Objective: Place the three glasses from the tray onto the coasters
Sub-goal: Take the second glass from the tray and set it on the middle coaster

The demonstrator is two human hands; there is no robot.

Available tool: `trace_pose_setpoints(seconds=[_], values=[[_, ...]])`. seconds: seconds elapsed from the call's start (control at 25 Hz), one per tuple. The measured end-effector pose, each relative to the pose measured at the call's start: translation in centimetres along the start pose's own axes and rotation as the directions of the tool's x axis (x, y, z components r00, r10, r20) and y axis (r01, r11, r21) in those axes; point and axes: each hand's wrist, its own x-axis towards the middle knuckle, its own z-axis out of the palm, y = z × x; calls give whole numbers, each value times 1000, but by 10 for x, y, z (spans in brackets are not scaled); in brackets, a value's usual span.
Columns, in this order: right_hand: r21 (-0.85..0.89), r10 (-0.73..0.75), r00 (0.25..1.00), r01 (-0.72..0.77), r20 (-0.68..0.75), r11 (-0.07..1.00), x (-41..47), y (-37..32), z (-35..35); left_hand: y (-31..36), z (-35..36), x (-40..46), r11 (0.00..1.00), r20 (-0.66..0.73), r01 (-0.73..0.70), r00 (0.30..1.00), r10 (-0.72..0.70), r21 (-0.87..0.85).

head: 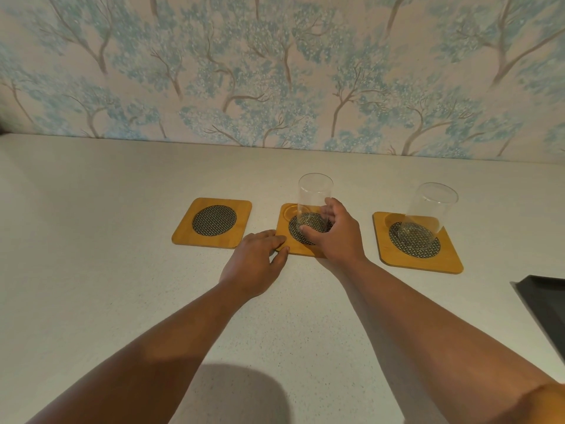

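Two of the three placements look done or nearly so. A clear, tall cylindrical glass [423, 221] stands alone on the right-hand square wooden coaster with a round woven centre [420, 243], free of both hands. A second clear glass [313, 206] sits on the middle wooden coaster [301, 232], with the right hand [333, 232] wrapped around its lower part, fingers curled on the wall, so it is not yet released. The left hand [255, 261] lies flat and open on the pale speckled bench [91, 270], fingertips touching that coaster's near-left edge (steadying it, I would judge). The left-hand wooden coaster [212, 223] is bare. The dark tray [547, 304] shows only as a corner at the right edge; the third glass is out of view, so fetching it is what remains.
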Motion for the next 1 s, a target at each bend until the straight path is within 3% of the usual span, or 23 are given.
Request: trace_pose_setpoints(seconds=[0.24, 0.52, 0.76, 0.92, 1.0], values=[[-7, -7, 1000, 7, -5, 1000, 0, 0, 1, -1, 1, 1, 1000, -3, 9, 1000, -9, -2], [-38, -91, 977, 85, -191, 996, -22, -8, -5, -2, 2, 1, 997, 36, 76, 997, -75, -20], [20, -63, 977, 68, -202, 997, -68, -19, -45, 4, -2, -7, 994, -80, -107, 991, 106, -5], [-42, -101, 965, 93, -242, 995, -90, -29, -111, 33, 0, -15, 970, -26, -228, 973, 231, 88], [-73, -99, 954, 82, -283, 994, -101, -25, -147, 73, 15, -19, 976, 16, -220, 975, 220, -1]])
